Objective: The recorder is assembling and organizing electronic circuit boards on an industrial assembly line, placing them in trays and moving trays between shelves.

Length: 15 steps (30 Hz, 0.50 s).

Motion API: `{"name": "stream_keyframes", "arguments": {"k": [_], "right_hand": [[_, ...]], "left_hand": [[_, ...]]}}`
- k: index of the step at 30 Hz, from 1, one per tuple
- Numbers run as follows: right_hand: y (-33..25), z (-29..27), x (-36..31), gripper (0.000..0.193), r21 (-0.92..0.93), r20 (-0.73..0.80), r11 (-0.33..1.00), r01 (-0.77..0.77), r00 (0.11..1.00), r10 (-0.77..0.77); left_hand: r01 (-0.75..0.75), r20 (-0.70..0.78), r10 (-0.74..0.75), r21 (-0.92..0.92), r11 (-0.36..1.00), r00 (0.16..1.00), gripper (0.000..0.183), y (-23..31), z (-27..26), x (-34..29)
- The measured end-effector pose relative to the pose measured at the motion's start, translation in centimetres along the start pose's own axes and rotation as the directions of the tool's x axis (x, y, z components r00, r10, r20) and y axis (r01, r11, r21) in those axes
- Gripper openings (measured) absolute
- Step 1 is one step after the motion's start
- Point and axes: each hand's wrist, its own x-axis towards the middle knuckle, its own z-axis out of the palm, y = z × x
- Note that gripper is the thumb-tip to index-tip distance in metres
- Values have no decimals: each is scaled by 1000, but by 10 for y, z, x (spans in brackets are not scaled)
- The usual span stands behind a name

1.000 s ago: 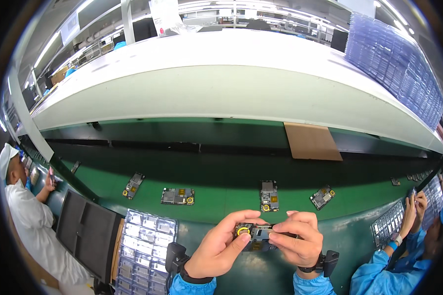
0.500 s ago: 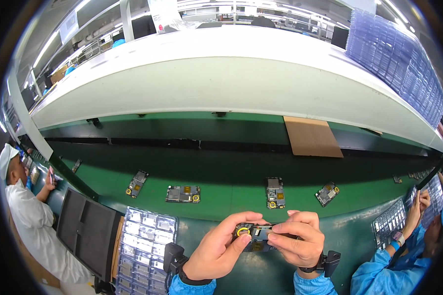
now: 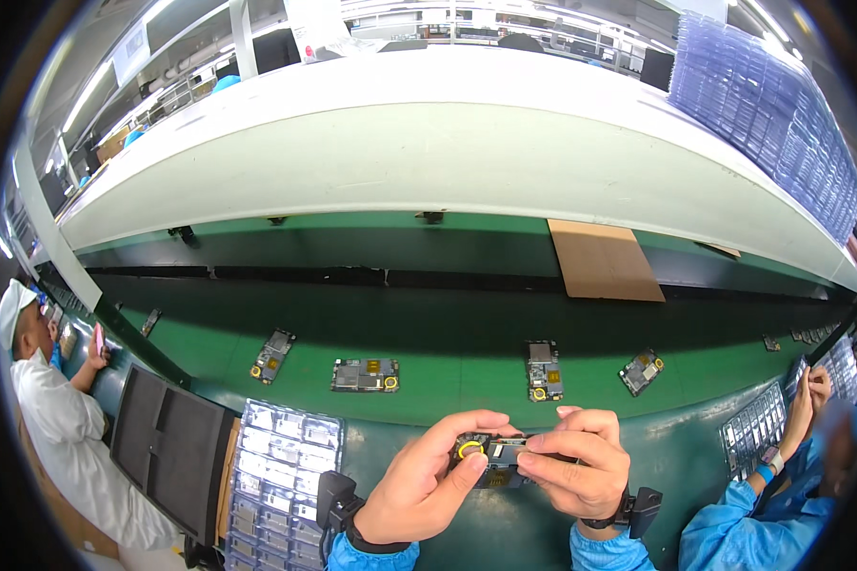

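Note:
Between my two hands, close above the near green bench edge, is a phone circuit board (image 3: 501, 453) with a yellow ring at its left end. My left hand (image 3: 417, 487) closes on that end, thumb in front next to the ring. The right end is pinched by the thumb and fingers of my right hand (image 3: 586, 471); whether a small part also sits under those fingertips is hidden. Beyond my hands, several similar boards lie apart on the green belt, among them a horizontal board (image 3: 365, 375) and an upright board (image 3: 544, 369).
A clear compartment tray (image 3: 281, 476) holding parts lies at my left, beside a black tray (image 3: 162, 447). Above the belt runs a white shelf (image 3: 448, 152) with stacked clear trays (image 3: 767, 124). Cardboard (image 3: 607, 262) leans beneath it. Co-workers sit on both sides.
The boards on the belt have shifted slightly to the right. My hands keep nearly the same grip and place on the circuit board.

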Motion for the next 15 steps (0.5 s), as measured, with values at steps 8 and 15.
{"name": "stream_keyframes", "arguments": {"k": [8,15], "right_hand": [[-6,2,1,35,-32,-2,999,18,1000,-18],[-7,5,-2,35,-45,-2,998,36,999,-36]], "left_hand": [[-30,-80,36,74,997,996,29,-5,6,-1],[-74,-79,74,6,997,994,29,-4,3,-2]]}}
